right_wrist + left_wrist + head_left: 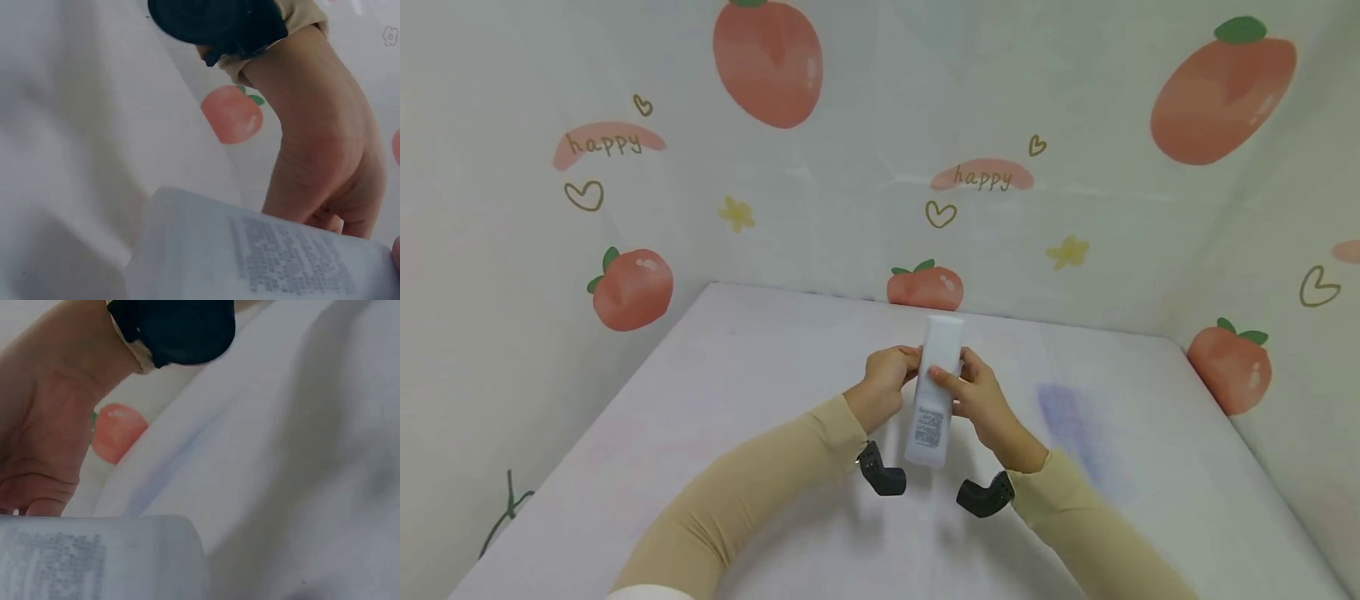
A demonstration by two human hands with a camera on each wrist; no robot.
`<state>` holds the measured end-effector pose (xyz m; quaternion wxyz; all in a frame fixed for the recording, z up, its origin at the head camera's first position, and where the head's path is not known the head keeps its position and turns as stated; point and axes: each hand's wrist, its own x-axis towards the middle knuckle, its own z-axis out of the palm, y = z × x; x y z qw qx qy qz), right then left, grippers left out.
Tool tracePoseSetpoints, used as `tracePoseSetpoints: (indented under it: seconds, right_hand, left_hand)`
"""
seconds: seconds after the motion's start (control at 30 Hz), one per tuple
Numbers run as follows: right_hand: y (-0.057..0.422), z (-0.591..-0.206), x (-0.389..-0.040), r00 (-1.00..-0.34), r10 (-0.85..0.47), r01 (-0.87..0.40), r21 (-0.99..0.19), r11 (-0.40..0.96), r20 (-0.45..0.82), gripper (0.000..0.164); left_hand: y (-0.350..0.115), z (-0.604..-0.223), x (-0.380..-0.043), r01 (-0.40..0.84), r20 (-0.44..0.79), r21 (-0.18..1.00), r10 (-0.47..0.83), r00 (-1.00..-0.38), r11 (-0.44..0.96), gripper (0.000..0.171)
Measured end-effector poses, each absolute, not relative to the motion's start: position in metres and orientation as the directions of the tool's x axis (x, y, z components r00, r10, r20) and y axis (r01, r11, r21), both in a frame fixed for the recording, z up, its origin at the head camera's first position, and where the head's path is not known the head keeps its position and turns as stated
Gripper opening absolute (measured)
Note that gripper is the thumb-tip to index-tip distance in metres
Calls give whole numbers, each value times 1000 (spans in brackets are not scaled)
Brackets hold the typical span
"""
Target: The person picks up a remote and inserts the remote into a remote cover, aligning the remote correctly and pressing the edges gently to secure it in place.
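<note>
A long white container (934, 387) with rounded edges and a block of dark printed text stands nearly upright above the table, leaning slightly. My left hand (883, 385) grips its left edge near the upper half, fingertips partly hidden behind it. From the other side my right hand (988, 404) holds it, the thumb laid across the front face and the fingers at the right edge. In the left wrist view the container's printed end (125, 556) shows close up, with the right hand (47, 437) beyond. The right wrist view shows the container (262, 256) below the left hand (325, 144).
The table (775, 358) has a white cover with a purple smudge (1067, 425) at right. Fruit-printed white curtains (865, 167) enclose the back and sides. A dark camera (880, 473) sits at the left wrist, another camera (987, 495) at the right. A green string (511, 504) hangs at far left.
</note>
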<state>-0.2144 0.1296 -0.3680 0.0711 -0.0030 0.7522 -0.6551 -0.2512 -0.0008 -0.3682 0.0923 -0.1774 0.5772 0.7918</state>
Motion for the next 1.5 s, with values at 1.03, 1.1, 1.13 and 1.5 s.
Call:
tracePoseSetpoints:
  seconds: [1.03, 1.1, 1.13, 1.5]
  right_hand:
    - [157, -370, -228, -942, -277, 207, -978, -29, -191, 48]
    - [157, -370, -228, -942, -267, 213, -977, -4, -204, 48]
    - [157, -371, -228, -942, -260, 219, -976, 0, -212, 51]
    - [153, -378, -227, -924, -204, 370, -891, -262, -324, 37]
  left_hand:
    - [-12, -378, -251, -146, -156, 988, 334, -930, 53, 52]
    - [-10, -379, -251, -142, -159, 987, 325, -932, 76, 51]
    - [-10, -380, -250, -149, -165, 986, 317, -934, 74, 50]
    - [-8, -380, -251, -157, -160, 987, 176, -971, 32, 45]
